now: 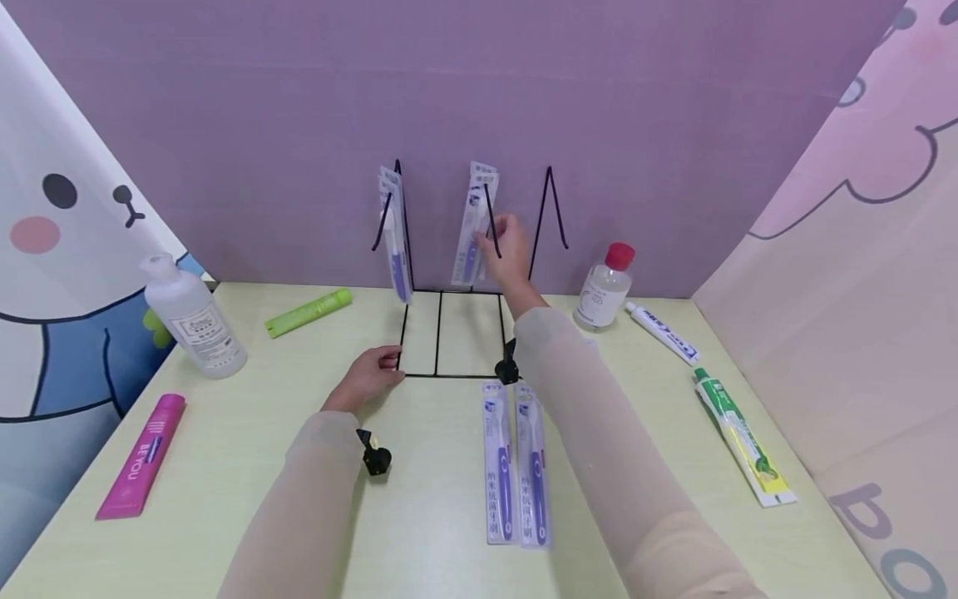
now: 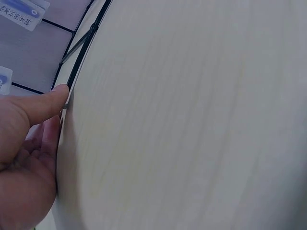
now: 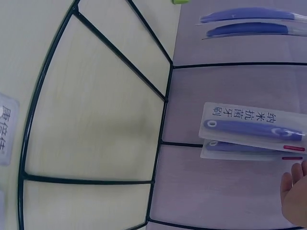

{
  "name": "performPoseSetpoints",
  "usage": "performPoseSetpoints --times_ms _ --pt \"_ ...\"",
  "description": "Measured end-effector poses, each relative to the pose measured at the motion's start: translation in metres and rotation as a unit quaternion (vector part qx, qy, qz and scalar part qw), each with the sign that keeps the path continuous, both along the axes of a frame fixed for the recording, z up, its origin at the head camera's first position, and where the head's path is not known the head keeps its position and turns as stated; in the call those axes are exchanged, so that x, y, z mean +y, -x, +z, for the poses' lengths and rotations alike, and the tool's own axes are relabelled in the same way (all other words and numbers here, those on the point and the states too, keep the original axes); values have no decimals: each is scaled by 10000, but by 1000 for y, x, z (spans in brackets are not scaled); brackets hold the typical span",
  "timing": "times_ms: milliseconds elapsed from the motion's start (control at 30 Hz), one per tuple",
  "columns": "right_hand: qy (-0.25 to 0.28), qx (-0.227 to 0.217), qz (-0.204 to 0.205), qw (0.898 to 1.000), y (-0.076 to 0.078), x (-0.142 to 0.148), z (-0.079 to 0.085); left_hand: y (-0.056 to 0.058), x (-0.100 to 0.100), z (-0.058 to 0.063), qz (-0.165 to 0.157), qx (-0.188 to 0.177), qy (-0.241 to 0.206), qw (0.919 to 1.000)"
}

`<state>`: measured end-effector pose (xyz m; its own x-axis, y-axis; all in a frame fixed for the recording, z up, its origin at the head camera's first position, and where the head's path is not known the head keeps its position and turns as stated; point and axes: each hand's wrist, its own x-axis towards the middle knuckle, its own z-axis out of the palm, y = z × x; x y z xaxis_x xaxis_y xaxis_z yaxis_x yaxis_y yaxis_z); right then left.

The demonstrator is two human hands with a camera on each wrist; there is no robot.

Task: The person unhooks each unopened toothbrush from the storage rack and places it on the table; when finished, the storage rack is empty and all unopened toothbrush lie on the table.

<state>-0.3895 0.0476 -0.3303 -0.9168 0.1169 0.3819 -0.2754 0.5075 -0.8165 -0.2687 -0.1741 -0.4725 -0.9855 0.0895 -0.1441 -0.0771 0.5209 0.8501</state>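
A black wire rack (image 1: pixel 437 376) with upright hooks stands on the table against the purple backdrop. My left hand (image 1: pixel 368 377) grips its front left corner; the thumb lies on the wire (image 2: pixel 82 52) in the left wrist view. At the middle hook, my right hand (image 1: pixel 507 254) pinches the edge of a packaged toothbrush (image 1: pixel 473 225). Two overlapping packs (image 3: pixel 249 127) hang there, handles down, with the curled fingers (image 3: pixel 286 182) close beside them in the right wrist view. More packaged toothbrushes (image 1: pixel 397 241) hang on the left hook. The right hook (image 1: pixel 552 200) carries nothing.
Two packaged toothbrushes (image 1: pixel 500 466) lie before the rack. Leftward are a white bottle (image 1: pixel 196 320), a pink tube (image 1: pixel 142 457) and a green tube (image 1: pixel 308 312). Rightward are a red-capped bottle (image 1: pixel 603 287), a small white tube (image 1: pixel 663 333) and a green-yellow tube (image 1: pixel 744 437).
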Motion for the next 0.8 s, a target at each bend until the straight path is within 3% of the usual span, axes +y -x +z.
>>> performPoseSetpoints --times_ms 200,500,800 --pt "175 81 6 9998 -2 -2 -3 0 0 0 7 -33 -96 9999" --pt "737 423 584 9947 -5 1 -9 1 -1 0 -56 31 -170 9998" --pt "1181 502 422 9908 -7 9 -5 3 -1 -1 -24 -25 -148 9999"
